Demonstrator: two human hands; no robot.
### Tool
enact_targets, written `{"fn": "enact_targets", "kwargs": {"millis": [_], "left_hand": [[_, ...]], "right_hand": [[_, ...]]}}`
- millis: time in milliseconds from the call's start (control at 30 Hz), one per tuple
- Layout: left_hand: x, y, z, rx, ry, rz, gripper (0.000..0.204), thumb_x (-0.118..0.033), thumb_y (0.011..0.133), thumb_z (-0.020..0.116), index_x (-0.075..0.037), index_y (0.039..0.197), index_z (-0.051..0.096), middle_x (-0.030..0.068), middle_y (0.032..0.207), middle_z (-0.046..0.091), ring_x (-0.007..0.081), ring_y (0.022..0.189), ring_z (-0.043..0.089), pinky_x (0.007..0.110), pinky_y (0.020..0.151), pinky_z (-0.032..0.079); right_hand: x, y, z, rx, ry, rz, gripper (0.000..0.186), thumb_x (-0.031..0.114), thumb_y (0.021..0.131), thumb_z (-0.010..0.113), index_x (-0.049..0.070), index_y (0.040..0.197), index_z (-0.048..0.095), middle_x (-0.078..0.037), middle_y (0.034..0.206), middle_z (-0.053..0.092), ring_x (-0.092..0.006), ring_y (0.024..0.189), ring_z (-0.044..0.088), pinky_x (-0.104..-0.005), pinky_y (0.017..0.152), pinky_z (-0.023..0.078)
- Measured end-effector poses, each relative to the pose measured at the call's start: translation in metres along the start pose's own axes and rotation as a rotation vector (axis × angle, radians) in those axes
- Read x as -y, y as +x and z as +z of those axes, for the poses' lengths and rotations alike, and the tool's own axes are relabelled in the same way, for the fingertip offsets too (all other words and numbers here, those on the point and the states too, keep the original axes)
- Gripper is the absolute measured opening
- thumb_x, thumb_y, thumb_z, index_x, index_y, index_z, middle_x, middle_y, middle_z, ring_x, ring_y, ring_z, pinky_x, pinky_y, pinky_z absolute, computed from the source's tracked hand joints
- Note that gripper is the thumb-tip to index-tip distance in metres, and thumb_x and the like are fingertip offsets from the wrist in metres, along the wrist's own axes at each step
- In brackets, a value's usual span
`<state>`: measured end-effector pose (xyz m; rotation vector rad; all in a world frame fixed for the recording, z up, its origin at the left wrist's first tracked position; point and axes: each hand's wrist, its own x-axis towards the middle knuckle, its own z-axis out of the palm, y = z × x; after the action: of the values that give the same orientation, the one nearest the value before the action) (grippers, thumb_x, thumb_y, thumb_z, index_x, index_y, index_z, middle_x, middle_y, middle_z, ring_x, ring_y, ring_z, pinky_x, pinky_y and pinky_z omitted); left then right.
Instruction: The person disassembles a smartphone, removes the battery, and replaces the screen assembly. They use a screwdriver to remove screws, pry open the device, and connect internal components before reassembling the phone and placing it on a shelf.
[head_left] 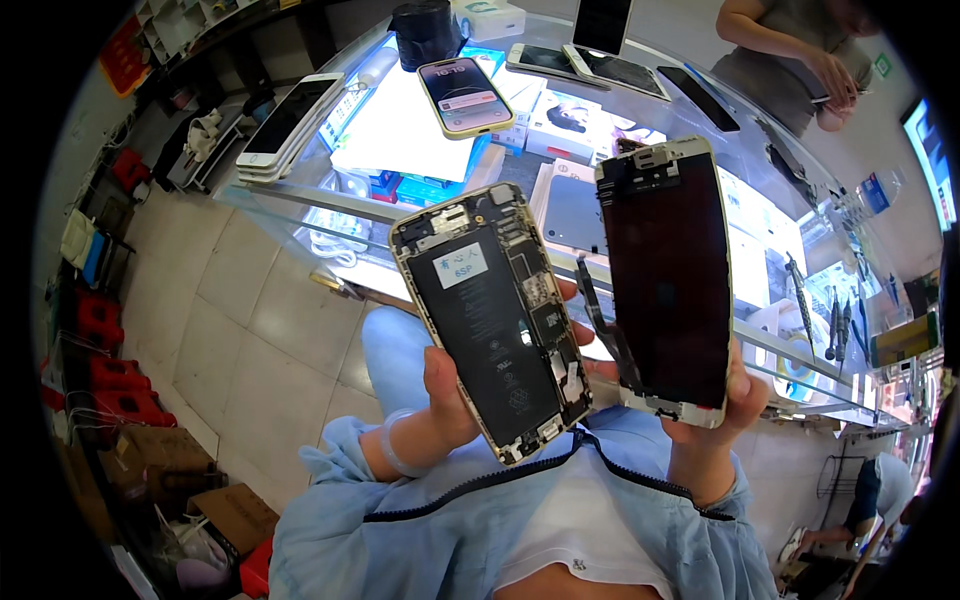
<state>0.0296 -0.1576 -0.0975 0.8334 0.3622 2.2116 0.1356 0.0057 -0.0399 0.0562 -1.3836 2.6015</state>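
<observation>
My left hand grips an opened phone body, tilted slightly, showing its black battery, a white label and the circuit board. My right hand holds a detached screen assembly with a dark panel, white frame and metal parts at both ends. A dark ribbon or strip hangs along its left edge. The two parts are side by side above my lap and the front edge of the lit glass counter. Behind them lies a grey phone or back cover, partly hidden by the screen.
On the counter are stacked white phones, a lit phone, a black cylinder, more phones and tools at right. Other people stand at upper right and bend at lower right. Cardboard boxes lie at lower left.
</observation>
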Motion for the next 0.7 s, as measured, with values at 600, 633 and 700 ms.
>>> {"fn": "enact_targets", "kwargs": {"millis": [600,633,700], "left_hand": [[0.008,-0.022,-0.007,-0.111,-0.216,-0.114,0.084,-0.069,0.080,0.042,-0.005,0.133,0.031,0.0143,0.114,0.053,0.0294,0.102,0.057,0.046,0.088,0.047],[0.004,-0.017,0.000,-0.144,-0.182,-0.104,0.086,-0.070,0.080,0.043,-0.005,0.135,0.029,0.0150,0.117,0.051,0.0296,0.103,0.056,0.046,0.089,0.047],[0.004,-0.006,0.007,-0.199,-0.016,0.011,0.091,-0.069,0.079,0.045,-0.004,0.138,0.023,0.0159,0.127,0.043,0.0296,0.110,0.052,0.047,0.090,0.046]], "right_hand": [[0.013,0.007,0.013,0.148,0.025,0.256,0.088,0.044,0.072,0.068,-0.013,0.129,0.032,-0.029,0.119,0.049,-0.0322,0.110,0.054,-0.0398,0.088,0.049],[0.014,0.005,0.014,0.121,0.027,0.231,0.087,0.043,0.072,0.069,-0.013,0.128,0.034,-0.029,0.119,0.050,-0.0313,0.110,0.054,-0.0401,0.087,0.049],[0.011,0.001,0.014,0.082,-0.081,0.136,0.084,0.041,0.074,0.068,-0.013,0.128,0.034,-0.029,0.120,0.049,-0.0318,0.111,0.053,-0.0409,0.089,0.047]]}}
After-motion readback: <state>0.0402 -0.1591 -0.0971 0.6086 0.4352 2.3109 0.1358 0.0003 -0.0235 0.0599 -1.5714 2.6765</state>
